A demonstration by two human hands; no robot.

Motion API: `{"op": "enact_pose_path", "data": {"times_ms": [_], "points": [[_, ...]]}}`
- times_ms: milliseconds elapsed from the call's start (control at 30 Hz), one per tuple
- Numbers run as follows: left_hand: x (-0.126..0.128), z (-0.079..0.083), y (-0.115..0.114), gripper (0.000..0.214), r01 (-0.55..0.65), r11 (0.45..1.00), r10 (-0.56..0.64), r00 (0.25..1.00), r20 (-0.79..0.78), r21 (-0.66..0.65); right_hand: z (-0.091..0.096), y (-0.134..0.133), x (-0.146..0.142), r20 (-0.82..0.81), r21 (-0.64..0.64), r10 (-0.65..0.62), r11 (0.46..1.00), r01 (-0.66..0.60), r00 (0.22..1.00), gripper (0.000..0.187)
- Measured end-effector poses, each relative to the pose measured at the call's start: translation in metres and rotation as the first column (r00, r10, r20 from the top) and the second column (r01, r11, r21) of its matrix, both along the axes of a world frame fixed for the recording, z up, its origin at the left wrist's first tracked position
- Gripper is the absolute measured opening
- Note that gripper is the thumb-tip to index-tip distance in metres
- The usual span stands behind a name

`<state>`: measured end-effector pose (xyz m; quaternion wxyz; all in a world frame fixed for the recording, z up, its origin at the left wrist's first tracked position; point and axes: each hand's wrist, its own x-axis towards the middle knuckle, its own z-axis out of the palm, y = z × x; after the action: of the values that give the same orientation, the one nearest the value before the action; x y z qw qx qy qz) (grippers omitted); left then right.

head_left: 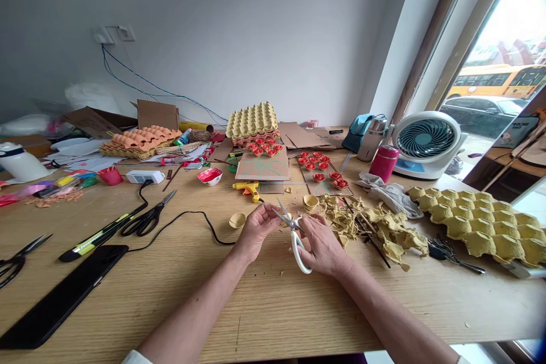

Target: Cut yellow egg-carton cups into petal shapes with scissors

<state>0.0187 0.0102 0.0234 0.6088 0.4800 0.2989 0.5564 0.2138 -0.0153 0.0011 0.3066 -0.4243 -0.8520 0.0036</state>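
My right hand (323, 243) grips white-handled scissors (300, 251), whose blades are parted and point up and to the left. The fingers of my left hand (258, 230) are pinched together beside the blade tips; what lies in them is too small to make out. Left of that hand, a cut yellow egg-carton cup (237, 220) rests on the table. Another pair of stacked cups (310, 202) stands just beyond my right hand. A heap of torn yellow carton scraps (362, 219) spreads to the right of it.
Red paper flowers (318, 165) stand on cardboard behind the hands. A yellow glue gun (251, 189) lies near the middle. Yellow egg trays (482, 219) and a fan (427, 142) are at right. Black scissors (149, 216), a cutter (96, 239) and a black phone-like slab (63, 296) lie at left.
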Motion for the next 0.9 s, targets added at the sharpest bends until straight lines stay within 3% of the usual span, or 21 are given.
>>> {"op": "enact_pose_path", "data": {"times_ms": [333, 700, 900], "points": [[-0.007, -0.004, 0.005, 0.030, 0.019, 0.996, -0.012, 0.997, -0.078, 0.085, 0.000, 0.001, 0.001, -0.027, 0.010, 0.039, 0.999, -0.039, 0.999, 0.015], [-0.009, 0.008, 0.001, 0.042, 0.048, 0.976, -0.014, 0.988, -0.157, 0.214, -0.001, 0.001, 0.002, -0.059, 0.034, 0.112, 0.993, -0.110, 0.992, 0.020], [-0.017, 0.009, 0.005, 0.048, 0.057, 0.943, 0.043, 0.956, -0.290, 0.329, -0.003, 0.001, 0.001, -0.064, 0.024, 0.136, 0.991, -0.135, 0.989, 0.019]]}}
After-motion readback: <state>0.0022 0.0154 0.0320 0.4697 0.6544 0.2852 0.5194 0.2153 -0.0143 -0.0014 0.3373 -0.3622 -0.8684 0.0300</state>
